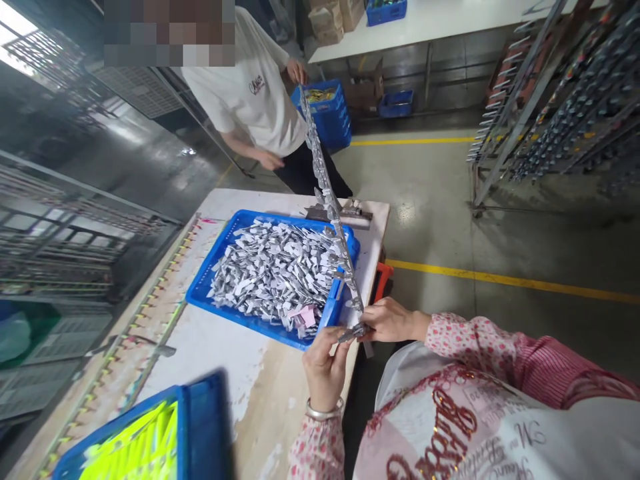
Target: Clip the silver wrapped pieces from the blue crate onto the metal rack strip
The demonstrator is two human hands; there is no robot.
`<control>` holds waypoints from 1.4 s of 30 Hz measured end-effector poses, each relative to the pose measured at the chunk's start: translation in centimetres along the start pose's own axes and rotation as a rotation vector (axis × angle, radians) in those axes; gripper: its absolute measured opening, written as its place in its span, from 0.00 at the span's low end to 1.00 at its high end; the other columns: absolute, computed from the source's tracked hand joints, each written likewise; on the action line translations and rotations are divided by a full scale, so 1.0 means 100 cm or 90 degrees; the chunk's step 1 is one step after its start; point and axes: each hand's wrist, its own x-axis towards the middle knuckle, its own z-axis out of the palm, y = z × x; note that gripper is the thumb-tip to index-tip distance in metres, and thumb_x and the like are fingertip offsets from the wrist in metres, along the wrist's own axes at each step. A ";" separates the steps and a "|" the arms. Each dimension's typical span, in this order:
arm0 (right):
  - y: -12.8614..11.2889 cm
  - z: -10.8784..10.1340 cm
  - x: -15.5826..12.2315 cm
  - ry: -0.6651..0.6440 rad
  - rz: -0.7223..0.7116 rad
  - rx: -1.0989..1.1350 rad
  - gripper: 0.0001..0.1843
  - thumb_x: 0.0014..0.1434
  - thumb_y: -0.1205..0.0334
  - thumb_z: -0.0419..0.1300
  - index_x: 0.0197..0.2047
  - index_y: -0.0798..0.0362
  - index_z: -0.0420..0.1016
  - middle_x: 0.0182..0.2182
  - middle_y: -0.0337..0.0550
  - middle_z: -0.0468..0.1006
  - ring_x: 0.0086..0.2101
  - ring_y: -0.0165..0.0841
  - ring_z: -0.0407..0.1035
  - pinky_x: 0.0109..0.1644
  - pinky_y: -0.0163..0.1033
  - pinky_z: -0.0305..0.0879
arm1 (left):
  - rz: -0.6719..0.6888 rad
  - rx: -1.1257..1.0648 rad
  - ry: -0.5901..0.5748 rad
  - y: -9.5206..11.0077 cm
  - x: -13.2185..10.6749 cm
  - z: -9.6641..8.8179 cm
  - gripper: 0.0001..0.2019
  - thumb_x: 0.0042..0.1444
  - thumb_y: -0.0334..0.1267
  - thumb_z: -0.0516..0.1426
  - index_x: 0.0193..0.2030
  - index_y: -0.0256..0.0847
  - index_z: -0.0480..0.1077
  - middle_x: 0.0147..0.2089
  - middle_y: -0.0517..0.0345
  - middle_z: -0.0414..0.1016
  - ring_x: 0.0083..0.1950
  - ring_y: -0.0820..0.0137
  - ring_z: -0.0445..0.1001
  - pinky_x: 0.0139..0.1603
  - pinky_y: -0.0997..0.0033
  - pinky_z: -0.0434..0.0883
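Note:
My left hand (pixel 326 363) and my right hand (pixel 389 321) meet at the near end of a long metal rack bar (pixel 326 187) hung with small grey metal pieces. Both pinch a small grey piece (pixel 353 331) at the bar's lower end. The bar slants up and away over a blue tray (pixel 203 287) heaped with grey metal pieces (pixel 273 270). At the far end a co-worker's hand (pixel 297 71) holds the top of the bar.
The co-worker in a white shirt (pixel 253 93) stands beyond the worn white table (pixel 220 353). A second blue tray with yellow pieces (pixel 140 440) sits at the near left. Another rack strip (pixel 145 320) lies along the table's left edge. Loaded racks (pixel 565 93) stand at right.

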 end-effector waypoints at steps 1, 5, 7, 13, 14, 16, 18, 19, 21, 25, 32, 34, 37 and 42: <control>-0.001 -0.001 0.000 -0.004 0.008 -0.002 0.22 0.60 0.43 0.58 0.30 0.55 0.70 0.25 0.40 0.74 0.24 0.29 0.66 0.27 0.34 0.52 | 0.002 0.005 -0.008 0.000 0.000 0.000 0.02 0.55 0.31 0.59 0.33 0.39 0.74 0.31 0.56 0.78 0.33 0.69 0.77 0.35 0.73 0.74; -0.005 -0.004 -0.002 0.001 0.048 0.010 0.21 0.61 0.43 0.57 0.34 0.54 0.71 0.28 0.40 0.75 0.26 0.29 0.67 0.28 0.34 0.52 | -0.005 0.051 -0.034 0.001 -0.005 -0.001 0.05 0.55 0.33 0.60 0.39 0.40 0.73 0.36 0.54 0.79 0.38 0.67 0.79 0.39 0.71 0.75; -0.006 -0.005 -0.003 0.006 0.055 0.016 0.22 0.63 0.42 0.54 0.35 0.54 0.70 0.30 0.41 0.75 0.26 0.29 0.67 0.28 0.34 0.52 | 0.007 0.083 -0.031 0.003 -0.007 -0.001 0.10 0.55 0.34 0.61 0.44 0.40 0.72 0.39 0.53 0.80 0.40 0.66 0.79 0.42 0.70 0.75; -0.003 -0.004 -0.004 -0.015 0.036 -0.015 0.23 0.64 0.41 0.51 0.35 0.54 0.70 0.29 0.42 0.75 0.26 0.30 0.67 0.29 0.35 0.54 | 0.091 0.166 0.028 0.007 -0.001 0.006 0.08 0.55 0.29 0.59 0.41 0.42 0.73 0.34 0.55 0.79 0.33 0.69 0.78 0.34 0.75 0.74; -0.002 -0.004 -0.004 -0.024 0.030 -0.020 0.24 0.64 0.41 0.50 0.34 0.54 0.70 0.29 0.42 0.75 0.26 0.30 0.67 0.28 0.35 0.54 | 0.096 0.163 0.023 0.008 0.001 0.006 0.08 0.55 0.29 0.59 0.41 0.42 0.73 0.33 0.56 0.79 0.32 0.69 0.78 0.33 0.75 0.73; 0.000 -0.006 -0.004 -0.038 0.022 -0.029 0.24 0.65 0.42 0.50 0.33 0.54 0.70 0.29 0.42 0.75 0.25 0.30 0.67 0.27 0.35 0.54 | 0.099 0.149 0.003 0.009 0.004 0.006 0.08 0.56 0.30 0.59 0.41 0.43 0.74 0.33 0.56 0.79 0.31 0.69 0.78 0.31 0.76 0.73; 0.001 -0.008 -0.004 -0.047 0.021 -0.031 0.24 0.65 0.42 0.50 0.33 0.54 0.70 0.29 0.41 0.76 0.25 0.30 0.68 0.26 0.36 0.54 | 0.089 0.134 -0.016 0.010 0.005 0.005 0.08 0.55 0.30 0.59 0.41 0.43 0.75 0.33 0.55 0.78 0.31 0.70 0.78 0.31 0.76 0.73; 0.000 -0.010 -0.003 -0.051 0.025 -0.030 0.24 0.65 0.42 0.50 0.34 0.54 0.70 0.29 0.42 0.76 0.25 0.30 0.68 0.26 0.36 0.54 | 0.077 0.127 -0.022 0.010 0.005 0.005 0.07 0.55 0.31 0.59 0.41 0.43 0.75 0.33 0.55 0.78 0.31 0.70 0.78 0.31 0.76 0.73; 0.000 -0.013 -0.002 -0.058 0.037 -0.019 0.23 0.64 0.42 0.51 0.35 0.54 0.71 0.29 0.42 0.76 0.25 0.31 0.69 0.26 0.35 0.55 | 0.043 0.108 -0.027 0.011 0.006 0.004 0.07 0.54 0.31 0.59 0.39 0.43 0.76 0.33 0.54 0.78 0.32 0.68 0.78 0.33 0.75 0.74; -0.001 -0.015 0.000 -0.069 0.060 0.023 0.22 0.62 0.41 0.54 0.38 0.53 0.72 0.31 0.40 0.77 0.27 0.32 0.70 0.27 0.35 0.55 | -0.042 -0.004 -0.095 0.006 0.008 -0.004 0.05 0.53 0.37 0.61 0.37 0.43 0.77 0.35 0.52 0.79 0.37 0.64 0.79 0.37 0.70 0.76; 0.013 -0.022 -0.008 -0.104 0.044 0.092 0.22 0.59 0.41 0.57 0.45 0.51 0.73 0.36 0.42 0.78 0.32 0.34 0.72 0.29 0.35 0.59 | -0.327 -0.192 0.095 -0.042 0.037 -0.018 0.12 0.53 0.45 0.61 0.39 0.39 0.75 0.35 0.53 0.79 0.36 0.68 0.77 0.38 0.71 0.75; 0.021 -0.027 -0.011 -0.094 0.033 0.147 0.20 0.59 0.43 0.59 0.46 0.50 0.73 0.35 0.40 0.78 0.33 0.33 0.73 0.31 0.33 0.60 | -0.349 -0.246 0.171 -0.053 0.060 -0.015 0.15 0.51 0.46 0.62 0.41 0.39 0.75 0.35 0.54 0.79 0.36 0.69 0.76 0.39 0.71 0.75; 0.036 -0.035 -0.009 -0.039 0.087 0.230 0.15 0.60 0.49 0.59 0.42 0.51 0.76 0.34 0.39 0.79 0.32 0.30 0.73 0.33 0.31 0.61 | -0.314 -0.299 0.205 -0.062 0.104 -0.006 0.17 0.51 0.47 0.62 0.44 0.39 0.74 0.39 0.53 0.79 0.40 0.69 0.77 0.43 0.70 0.74; 0.063 -0.046 0.009 0.162 0.223 0.280 0.14 0.64 0.58 0.54 0.34 0.56 0.77 0.28 0.41 0.77 0.29 0.30 0.70 0.34 0.32 0.61 | -0.238 -0.326 0.152 -0.074 0.174 0.018 0.21 0.50 0.49 0.62 0.47 0.38 0.73 0.47 0.48 0.77 0.46 0.65 0.76 0.45 0.68 0.73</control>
